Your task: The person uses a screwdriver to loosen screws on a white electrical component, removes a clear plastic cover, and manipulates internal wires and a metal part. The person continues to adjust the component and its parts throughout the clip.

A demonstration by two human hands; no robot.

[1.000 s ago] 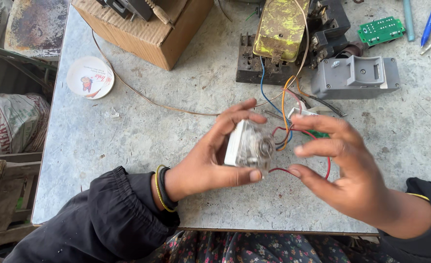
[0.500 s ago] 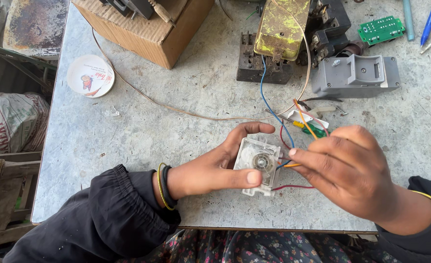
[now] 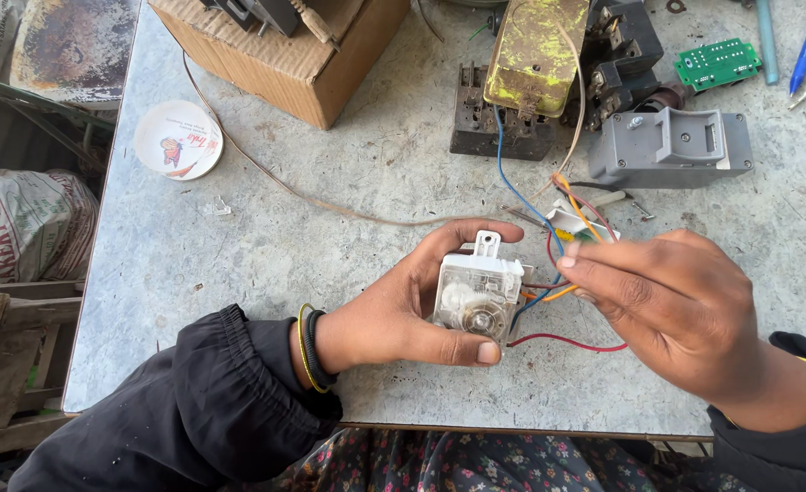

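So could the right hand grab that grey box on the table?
Probably yes. The right hand hovers just below the grey box, with only bare table and loose coloured wires between them; nothing solid blocks the way.

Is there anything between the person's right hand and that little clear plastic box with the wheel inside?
Only its own coloured wires. The left hand already grips the clear plastic box between thumb and fingers. The right hand is just beside it, fingertips at the wires leaving its right side. Nothing else lies between them.
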